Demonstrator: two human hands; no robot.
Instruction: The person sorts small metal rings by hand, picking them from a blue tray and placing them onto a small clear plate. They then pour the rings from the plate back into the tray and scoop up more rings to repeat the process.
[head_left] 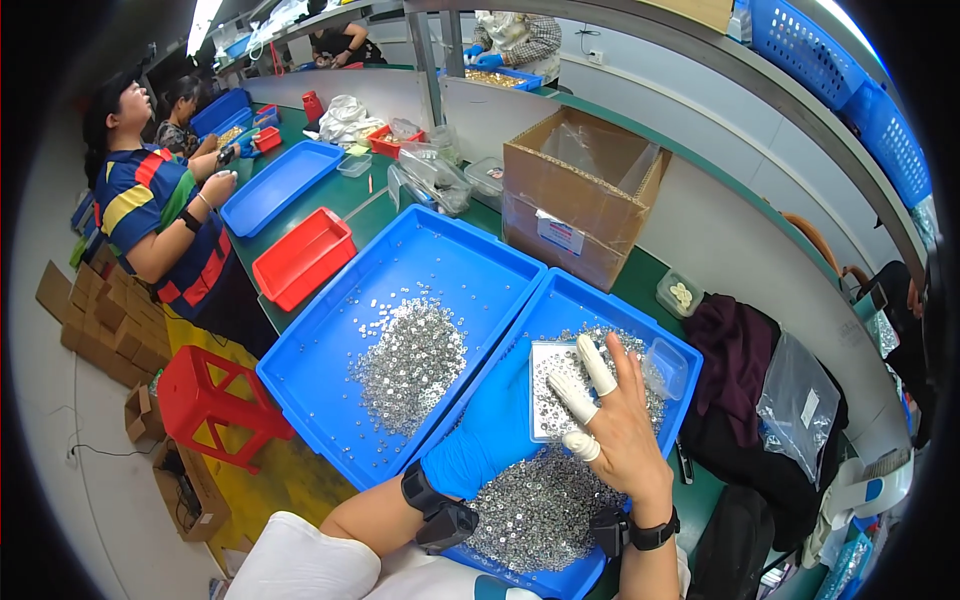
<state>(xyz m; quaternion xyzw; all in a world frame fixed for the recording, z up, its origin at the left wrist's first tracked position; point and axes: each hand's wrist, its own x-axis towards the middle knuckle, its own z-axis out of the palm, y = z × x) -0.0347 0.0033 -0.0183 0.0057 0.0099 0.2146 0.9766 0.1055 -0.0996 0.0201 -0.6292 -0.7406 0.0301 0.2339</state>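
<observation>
My left hand (pixel 490 425), in a blue glove, holds a small flat white tray (pixel 553 385) covered with tiny silver metal parts over the right blue tray (pixel 580 300). Resting on that white tray is my right hand (pixel 620 425), bare except for white finger cots on three fingers, which are spread across the parts. A heap of the same silver parts (pixel 545 510) lies below both hands. The left blue tray (pixel 440 265) holds another pile of silver parts (pixel 410 360). A small clear plastic box (pixel 668 365) sits in the right tray's corner.
A cardboard box (pixel 580 190) stands behind the trays. A red tray (pixel 303 258) and another blue tray (pixel 280 185) lie to the left, near a seated person in a striped shirt (pixel 155 215). Dark cloth and a plastic bag (pixel 800 405) lie at right. A red stool (pixel 205 400) stands below.
</observation>
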